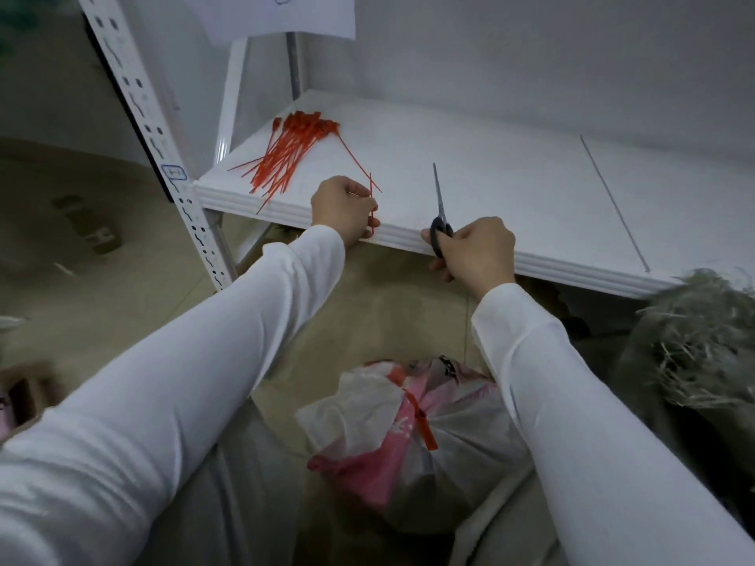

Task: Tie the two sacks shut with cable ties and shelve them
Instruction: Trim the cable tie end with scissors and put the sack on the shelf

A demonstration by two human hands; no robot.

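**Status: about half done, by my judgement.**

1. Sack 1, the white-and-pink plastic sack, sits on the floor at 6 o'clock. Its neck is gathered and cinched by a red cable tie. Tying looks complete here; shelving is not done.
2. Sack 2, the sack of pale shredded filling, sits at 4 o'clock, below the shelf edge. The filling shows at its mouth and no tie is visible on it, so it appears open. Tying and shelving are both outstanding.
3. The white shelf carries no sack. A loose heap of red cable ties lies at its 10 o'clock corner.
4. The left hand is at the shelf's front edge, its grip narrow, pinching 1 thin red strip upright. I cannot tell whether this is a whole tie or a trimmed tail.
5. The right hand, just to the right of the left, has its grip curled round the black handles of the scissors. The blades are together and lie on the shelf, pointing to 12 o'clock.

Remaining, as judged: close sack 2, then lift both sacks onto the shelf.
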